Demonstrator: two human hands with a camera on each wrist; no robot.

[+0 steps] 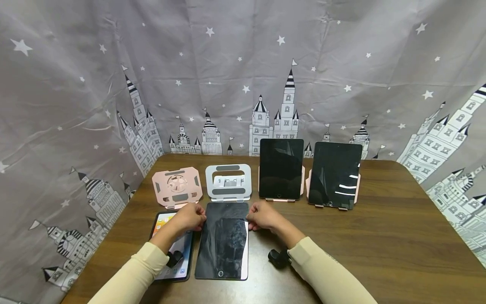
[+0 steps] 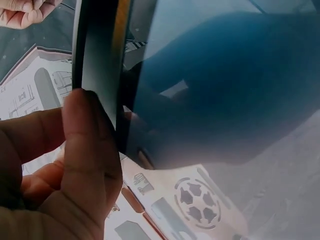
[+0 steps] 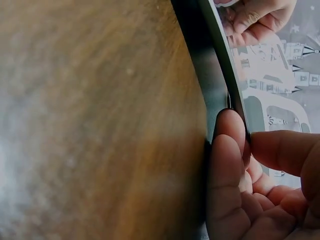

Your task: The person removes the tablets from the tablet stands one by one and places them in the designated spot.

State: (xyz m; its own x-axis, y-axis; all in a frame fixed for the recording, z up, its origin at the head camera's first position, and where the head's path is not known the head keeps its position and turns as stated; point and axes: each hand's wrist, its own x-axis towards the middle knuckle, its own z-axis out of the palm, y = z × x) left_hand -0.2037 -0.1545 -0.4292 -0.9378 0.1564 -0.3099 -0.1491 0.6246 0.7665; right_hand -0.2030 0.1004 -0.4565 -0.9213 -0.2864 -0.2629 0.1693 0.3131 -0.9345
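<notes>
A black tablet with a round home button lies screen up in front of a white folding stand. My left hand pinches its left side near the far corner. Opposite it, my right hand pinches the right side at a similar height. In the right wrist view, the thumb and curled fingers meet on the tablet's thin edge. Under my left forearm lies a second tablet with its screen lit, partly covered by the arm and a black wrist device.
A pink folding stand with a round cutout stands behind the lit tablet. Farther right, two dark tablets, one beside another, lean upright on pink stands. A grey curtain printed with castles and stars hangs behind the wooden table.
</notes>
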